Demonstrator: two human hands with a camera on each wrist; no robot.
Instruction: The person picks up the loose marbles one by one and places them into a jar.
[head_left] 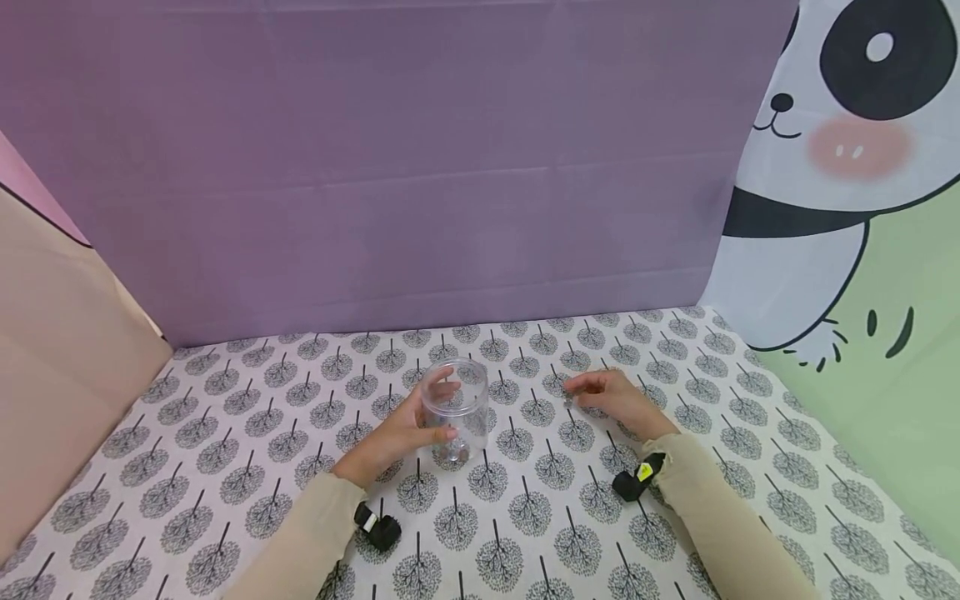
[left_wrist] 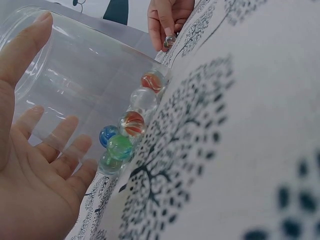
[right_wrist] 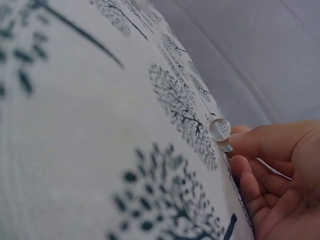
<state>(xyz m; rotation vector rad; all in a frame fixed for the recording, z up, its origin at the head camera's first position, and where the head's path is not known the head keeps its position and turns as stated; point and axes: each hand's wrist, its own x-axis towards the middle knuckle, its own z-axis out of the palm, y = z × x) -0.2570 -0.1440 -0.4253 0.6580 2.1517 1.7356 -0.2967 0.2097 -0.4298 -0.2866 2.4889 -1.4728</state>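
Note:
A clear jar [head_left: 463,408] stands on the patterned cloth, with my left hand [head_left: 408,425] around its side. In the left wrist view, the thumb lies along the upper wall and the fingers spread along the lower side. Several glass marbles [left_wrist: 132,124] lie at the jar's bottom: orange-swirled, blue, green and clear. To the right of the jar, my right hand [head_left: 617,402] is low over the cloth, pinching a small clear marble [right_wrist: 226,146] at its fingertips. Right beside that one is another clear marble [right_wrist: 220,129]. The forefinger partly hides behind the thumb in the right wrist view.
White cloth [head_left: 225,433] with dark tree prints covers the table. A purple curtain [head_left: 420,183] hangs along the back edge. A panda-printed sheet [head_left: 847,250] is at the right, and a beige one [head_left: 67,358] at the left.

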